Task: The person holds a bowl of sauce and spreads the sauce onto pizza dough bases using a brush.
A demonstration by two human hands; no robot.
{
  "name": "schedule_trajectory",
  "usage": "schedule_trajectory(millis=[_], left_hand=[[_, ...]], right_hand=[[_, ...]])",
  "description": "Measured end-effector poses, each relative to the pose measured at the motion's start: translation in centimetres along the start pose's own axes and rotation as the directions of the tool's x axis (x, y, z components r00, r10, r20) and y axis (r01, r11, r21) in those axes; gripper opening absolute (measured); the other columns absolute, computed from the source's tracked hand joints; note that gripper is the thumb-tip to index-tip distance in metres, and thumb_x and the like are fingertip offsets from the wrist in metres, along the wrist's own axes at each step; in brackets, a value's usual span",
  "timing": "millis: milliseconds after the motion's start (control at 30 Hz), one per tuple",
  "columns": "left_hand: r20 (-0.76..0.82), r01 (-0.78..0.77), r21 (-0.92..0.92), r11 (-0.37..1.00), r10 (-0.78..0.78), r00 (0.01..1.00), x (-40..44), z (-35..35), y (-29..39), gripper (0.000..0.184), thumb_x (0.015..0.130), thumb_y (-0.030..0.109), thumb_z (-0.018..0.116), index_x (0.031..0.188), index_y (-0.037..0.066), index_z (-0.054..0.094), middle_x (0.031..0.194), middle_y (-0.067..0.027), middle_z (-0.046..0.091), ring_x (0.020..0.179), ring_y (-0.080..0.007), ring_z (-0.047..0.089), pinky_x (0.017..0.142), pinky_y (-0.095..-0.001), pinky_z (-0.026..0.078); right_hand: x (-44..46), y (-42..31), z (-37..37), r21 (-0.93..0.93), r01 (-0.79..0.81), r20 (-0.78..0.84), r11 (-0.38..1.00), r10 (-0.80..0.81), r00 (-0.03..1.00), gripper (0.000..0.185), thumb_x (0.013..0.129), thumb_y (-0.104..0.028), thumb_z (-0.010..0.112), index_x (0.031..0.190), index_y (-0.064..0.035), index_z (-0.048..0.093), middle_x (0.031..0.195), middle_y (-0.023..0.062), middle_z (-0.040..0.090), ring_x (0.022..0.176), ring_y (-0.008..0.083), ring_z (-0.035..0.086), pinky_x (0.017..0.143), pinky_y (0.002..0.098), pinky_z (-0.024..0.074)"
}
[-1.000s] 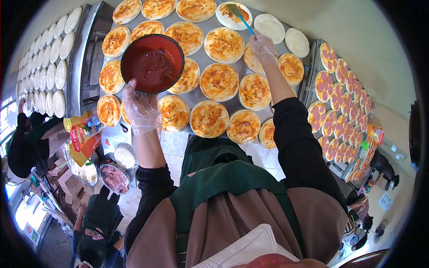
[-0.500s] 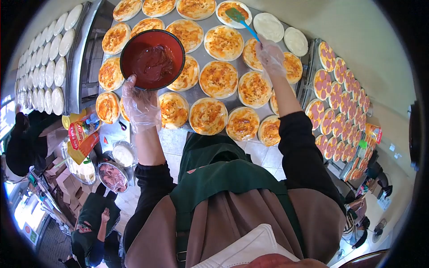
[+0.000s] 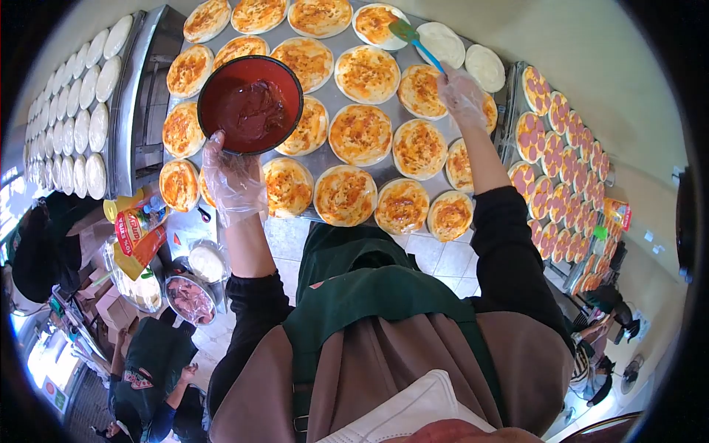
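Plastic-gloved left hand (image 3: 235, 181) grips round red bowl (image 3: 215, 90), right hand (image 3: 464, 97) green-blue spatula (image 3: 404, 32); saucing seems underway, upper-right white disc (image 3: 447, 44) needing coating

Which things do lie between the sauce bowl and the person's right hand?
In the head view, several sauce-spread dough rounds, resting on the grey table, lie between the sauce bowl and the right hand.

Sauced bases (image 3: 360, 134), dough rounds (image 3: 98, 131) and an aproned co-worker (image 3: 153, 354) mark a pizza kitchen.
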State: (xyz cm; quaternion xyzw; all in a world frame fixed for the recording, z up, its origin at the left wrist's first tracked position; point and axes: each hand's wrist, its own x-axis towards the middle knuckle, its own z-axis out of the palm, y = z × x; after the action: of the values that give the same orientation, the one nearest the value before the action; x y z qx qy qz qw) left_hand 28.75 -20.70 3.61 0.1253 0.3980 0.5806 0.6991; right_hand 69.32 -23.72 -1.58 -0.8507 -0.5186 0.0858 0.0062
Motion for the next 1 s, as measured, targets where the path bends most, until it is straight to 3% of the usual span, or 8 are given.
schedule_trajectory(millis=[167, 300, 400, 533, 600, 800, 867, 1000], left_hand=[[0.025, 0.001, -0.020, 1.000, 0.000, 1.000, 0.1, 0.2, 0.1, 0.068, 0.080, 0.023, 0.066, 0.139, 0.006, 0.038, 0.139, -0.0169, 0.046, 0.127, -0.0342, 0.047, 0.101, -0.0528, 0.046], [0.003, 0.016, -0.059, 0.998, -0.016, 1.000, 0.6, -0.6, 0.4, 0.068, 0.079, 0.021, 0.067, 0.139, 0.006, 0.038, 0.138, -0.0171, 0.046, 0.127, -0.0342, 0.047, 0.102, -0.0525, 0.045], [-0.014, 0.017, -0.062, 0.998, -0.018, 1.000, 0.8, -0.8, 0.7, 0.068, 0.079, 0.021, 0.067, 0.139, 0.005, 0.038, 0.138, -0.0174, 0.046, 0.127, -0.0348, 0.047, 0.103, -0.0533, 0.043], [-0.015, 0.010, -0.057, 0.998, -0.011, 1.000, 0.8, -0.1, 0.9, 0.058, 0.082, 0.019, 0.064, 0.134, 0.000, 0.044, 0.132, -0.0161, 0.053, 0.121, -0.0303, 0.053, 0.103, -0.0464, 0.046], [0.012, 0.014, -0.063, 0.998, -0.013, 1.000, 1.1, -0.1, 0.9, 0.064, 0.080, 0.020, 0.066, 0.136, 0.003, 0.041, 0.135, -0.0171, 0.050, 0.124, -0.0331, 0.050, 0.102, -0.0506, 0.045], [0.053, 0.027, -0.079, 0.996, -0.023, 0.998, 1.6, 0.3, 1.0, 0.070, 0.078, 0.021, 0.067, 0.140, 0.006, 0.038, 0.139, -0.0184, 0.045, 0.127, -0.0363, 0.047, 0.101, -0.0550, 0.045], [0.055, 0.019, -0.075, 0.997, -0.015, 0.998, 1.8, 0.3, 1.1, 0.070, 0.078, 0.021, 0.067, 0.140, 0.006, 0.038, 0.139, -0.0185, 0.045, 0.127, -0.0364, 0.047, 0.101, -0.0551, 0.045], [0.048, 0.021, -0.074, 0.997, -0.017, 0.999, 1.8, 0.0, 1.1, 0.070, 0.078, 0.021, 0.067, 0.139, 0.006, 0.038, 0.139, -0.0182, 0.046, 0.127, -0.0362, 0.047, 0.102, -0.0554, 0.044]], right_hand=[[3.9, -3.5, 0.7, 0.016, 0.129, -0.048, 0.992, -0.128, 0.991, 0.028, 0.092, -0.027, 0.044, 0.111, -0.0116, 0.059, 0.097, 0.0153, 0.066, 0.096, 0.0343, 0.063, 0.082, 0.0470, 0.0503], [5.1, -3.7, 2.5, 0.071, 0.089, -0.095, 0.993, -0.082, 0.992, 0.026, 0.092, -0.027, 0.043, 0.103, -0.0115, 0.061, 0.094, 0.0168, 0.065, 0.091, 0.0347, 0.063, 0.077, 0.0479, 0.0488], [5.0, -1.6, 3.7, -0.077, 0.068, -0.060, 0.995, -0.073, 0.996, 0.026, 0.091, -0.029, 0.043, 0.100, -0.0125, 0.061, 0.091, 0.0169, 0.066, 0.088, 0.0323, 0.064, 0.075, 0.0460, 0.0488], [2.8, -0.4, 3.1, 0.050, -0.005, 0.027, 0.999, 0.004, 1.000, 0.029, 0.091, -0.032, 0.043, 0.100, -0.0137, 0.063, 0.092, 0.0162, 0.066, 0.089, 0.0314, 0.065, 0.075, 0.0426, 0.0502], [1.3, -0.8, 2.0, 0.080, -0.055, 0.105, 0.995, 0.046, 0.993, 0.032, 0.091, -0.033, 0.042, 0.104, -0.0149, 0.065, 0.095, 0.0161, 0.067, 0.093, 0.0315, 0.065, 0.079, 0.0410, 0.0512], [1.0, -2.2, -0.4, 0.162, 0.036, 0.015, 0.986, -0.038, 0.999, 0.026, 0.089, -0.026, 0.047, 0.104, -0.0156, 0.066, 0.092, 0.0175, 0.068, 0.087, 0.0348, 0.066, 0.075, 0.0439, 0.0527], [3.3, -1.1, 2.2, 0.051, 0.089, -0.165, 0.995, -0.080, 0.983, 0.027, 0.089, -0.027, 0.048, 0.104, -0.0133, 0.066, 0.092, 0.0179, 0.068, 0.088, 0.0351, 0.066, 0.076, 0.0446, 0.0524], [5.8, -1.1, 5.6, 0.069, 0.064, -0.127, 0.996, -0.055, 0.990, 0.028, 0.089, -0.028, 0.049, 0.105, -0.0117, 0.066, 0.092, 0.0181, 0.068, 0.088, 0.0351, 0.066, 0.077, 0.0455, 0.0522]])
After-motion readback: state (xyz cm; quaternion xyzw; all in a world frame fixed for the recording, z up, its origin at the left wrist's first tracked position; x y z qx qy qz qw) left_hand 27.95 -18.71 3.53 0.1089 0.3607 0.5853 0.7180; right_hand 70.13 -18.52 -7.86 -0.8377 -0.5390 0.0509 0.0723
